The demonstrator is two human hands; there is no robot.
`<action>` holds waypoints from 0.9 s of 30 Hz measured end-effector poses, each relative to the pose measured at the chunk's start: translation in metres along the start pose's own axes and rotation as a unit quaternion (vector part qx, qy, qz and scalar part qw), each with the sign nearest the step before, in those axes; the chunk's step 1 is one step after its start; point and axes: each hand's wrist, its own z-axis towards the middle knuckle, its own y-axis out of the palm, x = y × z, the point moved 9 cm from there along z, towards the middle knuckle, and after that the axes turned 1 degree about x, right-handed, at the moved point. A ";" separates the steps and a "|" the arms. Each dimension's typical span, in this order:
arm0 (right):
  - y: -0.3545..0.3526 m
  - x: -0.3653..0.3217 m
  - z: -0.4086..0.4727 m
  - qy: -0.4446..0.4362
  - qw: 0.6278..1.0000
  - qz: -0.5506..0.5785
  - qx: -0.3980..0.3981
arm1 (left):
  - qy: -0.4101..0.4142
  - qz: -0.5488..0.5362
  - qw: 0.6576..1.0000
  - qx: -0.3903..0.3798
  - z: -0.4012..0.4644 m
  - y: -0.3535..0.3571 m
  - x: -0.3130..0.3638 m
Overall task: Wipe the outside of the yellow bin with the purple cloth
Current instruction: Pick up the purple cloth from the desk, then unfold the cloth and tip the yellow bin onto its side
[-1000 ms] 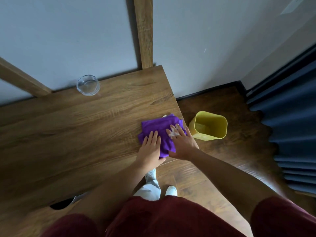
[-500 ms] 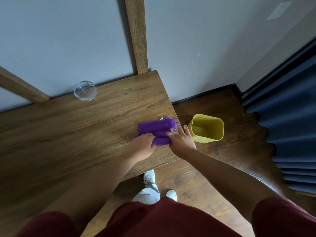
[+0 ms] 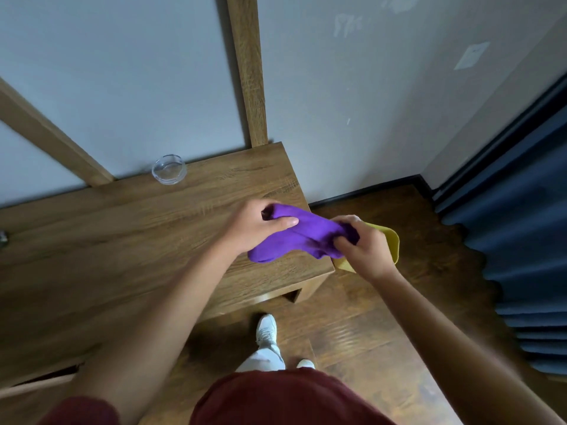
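Both hands are holding the purple cloth (image 3: 302,233) in the air above the right-hand corner of the wooden table (image 3: 122,240); the cloth is stretching between them as a loose, bunched band, clear of the tabletop. The left hand (image 3: 254,227) is closing around the cloth's left end, the thumb pressing over the fabric and the fingers curling beneath; the right hand (image 3: 363,246) is pinching the opposite end in a closed fist. Holding at two ends in this way is probably serving to gather the cloth into a manageable pad before wiping.

The yellow bin (image 3: 389,245) is standing on the wooden floor (image 3: 383,317) just beside the table's right edge, below hand level; the right hand and the cloth are hiding most of it, so only part of its rim and one wall are showing. The cloth is not touching the bin; wiping is therefore judged as not yet begun.

A clear glass dish (image 3: 168,169) is sitting near the wall at the table's rear edge, well apart from the work; a blue curtain (image 3: 521,240) is hanging to the right of the bin. The bin's position on the floor is likely requiring the person either to lower the cloth or to lift the bin.
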 end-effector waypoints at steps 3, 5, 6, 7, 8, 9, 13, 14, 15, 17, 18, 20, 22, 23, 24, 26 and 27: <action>-0.034 -0.011 -0.037 0.017 0.988 0.151 0.020 | 0.015 -0.081 0.996 0.016 -0.023 0.004 0.036; -0.054 -0.017 -0.061 0.034 0.965 0.258 0.035 | 0.031 -0.137 0.990 0.013 -0.037 0.015 0.058; -0.061 -0.019 -0.074 0.042 0.951 0.303 0.039 | 0.036 -0.163 0.986 0.005 -0.043 0.023 0.067; -0.067 -0.021 -0.087 0.052 0.936 0.346 0.039 | 0.041 -0.182 0.982 -0.007 -0.048 0.032 0.074; -0.071 -0.023 -0.099 0.060 0.920 0.385 0.038 | 0.042 -0.199 0.979 -0.020 -0.052 0.041 0.080; -0.074 -0.023 -0.110 0.066 0.906 0.416 0.038 | 0.051 -0.206 0.977 -0.033 -0.055 0.050 0.085; -0.087 -0.020 -0.150 0.055 0.888 0.454 0.053 | 0.106 -0.205 0.971 -0.068 -0.060 0.087 0.112; -0.089 -0.018 -0.159 0.057 0.894 0.440 0.056 | 0.123 -0.196 0.970 -0.070 -0.062 0.094 0.119; -0.091 -0.016 -0.167 0.066 0.902 0.421 0.067 | 0.134 -0.188 0.970 -0.075 -0.063 0.100 0.124; -0.098 -0.009 -0.185 0.089 0.908 0.393 0.111 | 0.143 -0.183 0.968 -0.095 -0.064 0.115 0.128; -0.101 -0.007 -0.193 0.095 0.908 0.383 0.141 | 0.147 -0.184 0.966 -0.108 -0.064 0.123 0.128; -0.107 -0.002 -0.208 0.096 0.911 0.351 0.195 | 0.150 -0.189 0.961 -0.136 -0.066 0.138 0.130; -0.111 0.007 -0.224 0.102 0.909 0.326 0.237 | 0.146 -0.194 0.955 -0.172 -0.068 0.156 0.130; -0.114 0.013 -0.234 0.111 0.904 0.320 0.260 | 0.140 -0.200 0.950 -0.193 -0.070 0.165 0.129; -0.118 0.021 -0.243 0.120 0.899 0.315 0.282 | 0.130 -0.207 0.946 -0.213 -0.071 0.175 0.127; -0.129 0.036 -0.261 0.126 0.888 0.301 0.323 | 0.103 -0.207 0.940 -0.253 -0.074 0.198 0.120; -0.134 0.045 -0.270 0.129 0.883 0.295 0.341 | 0.089 -0.202 0.937 -0.269 -0.077 0.210 0.116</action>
